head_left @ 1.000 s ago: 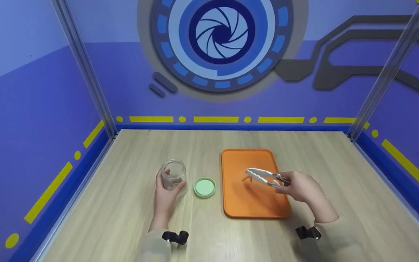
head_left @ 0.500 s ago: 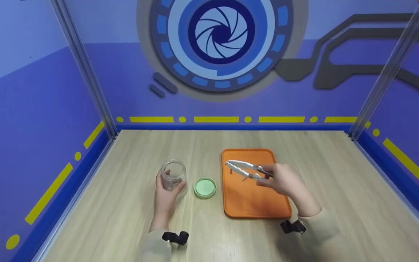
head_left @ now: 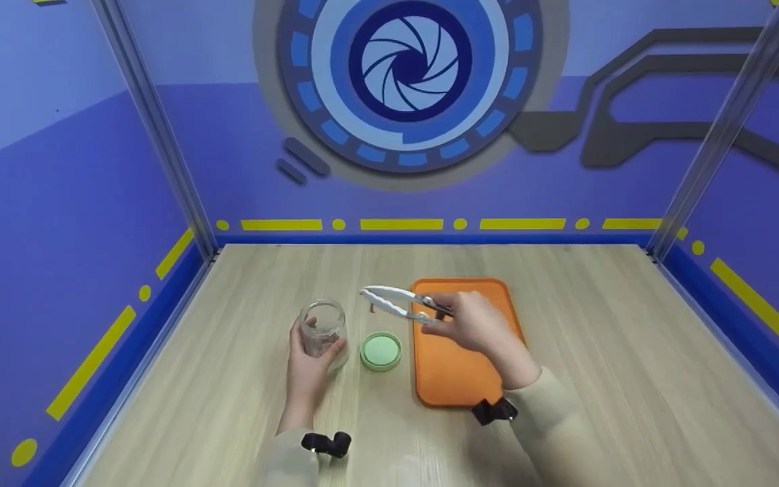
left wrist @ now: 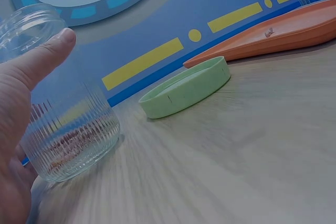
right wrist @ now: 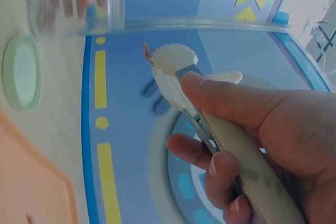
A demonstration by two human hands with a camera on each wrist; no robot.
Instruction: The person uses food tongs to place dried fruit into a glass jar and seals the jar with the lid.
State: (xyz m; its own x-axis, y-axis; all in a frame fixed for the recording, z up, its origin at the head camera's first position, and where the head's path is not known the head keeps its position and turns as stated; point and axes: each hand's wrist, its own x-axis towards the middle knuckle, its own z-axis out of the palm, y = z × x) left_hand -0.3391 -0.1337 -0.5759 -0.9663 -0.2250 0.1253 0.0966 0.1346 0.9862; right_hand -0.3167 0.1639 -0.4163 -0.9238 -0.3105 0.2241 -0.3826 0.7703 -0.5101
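Note:
My left hand (head_left: 308, 372) grips a clear glass jar (head_left: 325, 331) standing on the table, thumb on its near side. Reddish-brown bits (left wrist: 73, 145) lie at the bottom of its ribbed body in the left wrist view. Up in the air, my right hand (head_left: 477, 325) holds metal tongs (head_left: 393, 290) with white tips. A small reddish-brown piece (right wrist: 146, 52) sticks out from between the tips. The tongs' tips are just right of the jar's mouth and behind a pale green lid (head_left: 381, 350), which lies beside the jar.
An orange tray (head_left: 454, 382) lies right of the lid, partly under my right hand and forearm. A small brownish piece (left wrist: 269, 33) sits on it in the left wrist view. Blue printed walls (head_left: 389, 203) enclose the table (head_left: 254, 291) at the back and sides.
My right hand has carried the tongs and the small piece leftward from over the tray to near the jar. The left hand and jar stay in place.

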